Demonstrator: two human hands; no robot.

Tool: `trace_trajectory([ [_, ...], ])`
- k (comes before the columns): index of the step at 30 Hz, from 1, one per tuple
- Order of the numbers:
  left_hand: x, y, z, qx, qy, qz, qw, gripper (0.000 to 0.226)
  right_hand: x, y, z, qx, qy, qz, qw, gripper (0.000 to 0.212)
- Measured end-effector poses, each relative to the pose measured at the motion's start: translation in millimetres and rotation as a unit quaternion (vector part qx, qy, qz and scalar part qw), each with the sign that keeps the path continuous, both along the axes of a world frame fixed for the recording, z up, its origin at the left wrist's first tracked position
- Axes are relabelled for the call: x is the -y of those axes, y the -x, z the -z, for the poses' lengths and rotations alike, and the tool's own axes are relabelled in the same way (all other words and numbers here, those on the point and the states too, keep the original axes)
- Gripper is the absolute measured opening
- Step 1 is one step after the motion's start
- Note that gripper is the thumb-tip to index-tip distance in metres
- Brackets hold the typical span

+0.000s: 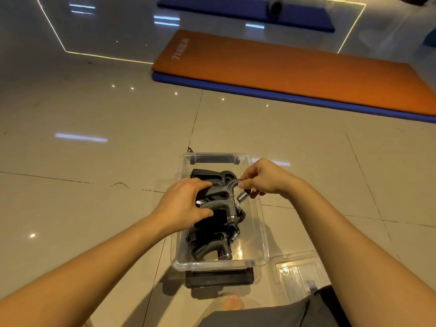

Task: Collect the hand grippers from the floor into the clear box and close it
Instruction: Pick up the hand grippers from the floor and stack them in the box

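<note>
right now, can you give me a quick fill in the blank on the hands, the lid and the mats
1. The left hand and right hand hold a hand gripper above others in the clear ____.
2. The lid lies apart from it on the tiled ____.
3. The orange mat lies on a lower mat coloured ____.
Missing words: box; floor; blue.
</note>
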State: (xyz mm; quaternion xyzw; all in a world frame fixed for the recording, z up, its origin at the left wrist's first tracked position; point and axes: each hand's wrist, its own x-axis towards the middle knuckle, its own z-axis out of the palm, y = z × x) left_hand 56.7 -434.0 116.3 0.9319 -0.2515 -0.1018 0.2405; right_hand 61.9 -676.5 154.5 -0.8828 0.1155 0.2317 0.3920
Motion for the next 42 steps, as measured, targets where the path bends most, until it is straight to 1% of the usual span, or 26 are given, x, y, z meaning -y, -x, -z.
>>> trace_trajectory([
  [2,2.3,11.2,14.3,-0.012,-0.046,0.012,0.999,0.074,6.1,0.4,15.9,-0.008,0.095,-0.035,0.995,0.025],
  [4,6.1,20.3,28.3,-0.03,-0.056,0.025,0.998,0.064,13.3,0.0,29.4,0.009,0.196,-0.043,0.98,0.034],
  [6,9.6,24.7,38.9,-0.052,-0.049,0.03,0.997,0.051,17.0,0.8,40.7,0.005,0.239,-0.046,0.97,0.045],
  [9,13.1,27.7,51.4,-0.08,-0.064,0.027,0.994,0.043,18.6,4.2,55.8,-0.027,0.237,-0.08,0.968,0.05],
  [11,13.5,31.3,61.9,-0.095,-0.077,0.03,0.992,0.038,20.9,6.3,62.6,-0.026,0.24,-0.098,0.965,0.054],
  [16,13.1,34.9,80.1,-0.059,-0.125,0.05,0.989,0.04,25.8,6.2,69.7,-0.024,0.254,-0.114,0.96,0.057],
  [21,13.6,36.3,83.6,-0.036,-0.176,0.065,0.982,0.027,23.3,5.1,68.0,-0.028,0.265,-0.113,0.957,0.063],
  [24,14.2,38.2,81.8,-0.025,-0.205,0.074,0.976,0.03,20.5,5.1,64.9,-0.03,0.268,-0.106,0.957,0.061],
  [26,14.3,39.3,79.1,-0.02,-0.221,0.083,0.971,0.034,19.7,6.4,62.6,-0.032,0.263,-0.097,0.959,0.065],
  [31,13.2,39.9,76.8,-0.017,-0.226,0.094,0.969,0.047,18.5,17.2,56.1,-0.044,0.219,-0.054,0.973,0.085],
  [34,8.2,40.1,74.3,-0.015,-0.201,0.097,0.975,0.054,18.0,27.7,57.4,-0.037,0.219,-0.023,0.975,0.081],
  [37,-7.2,32.9,59.4,0.018,-0.151,0.101,0.983,0.063,11.7,37.4,51.0,-0.029,0.235,-0.003,0.972,0.073],
  [40,-29.7,17.2,29.0,0.03,-0.134,0.103,0.985,0.058,-7.8,32.8,29.7,0.002,0.254,-0.001,0.967,0.065],
  [42,-47.7,5.9,4.0,0.027,-0.126,0.088,0.988,0.052,-32.7,21.2,8.7,0.044,0.241,0.0,0.97,0.058],
])
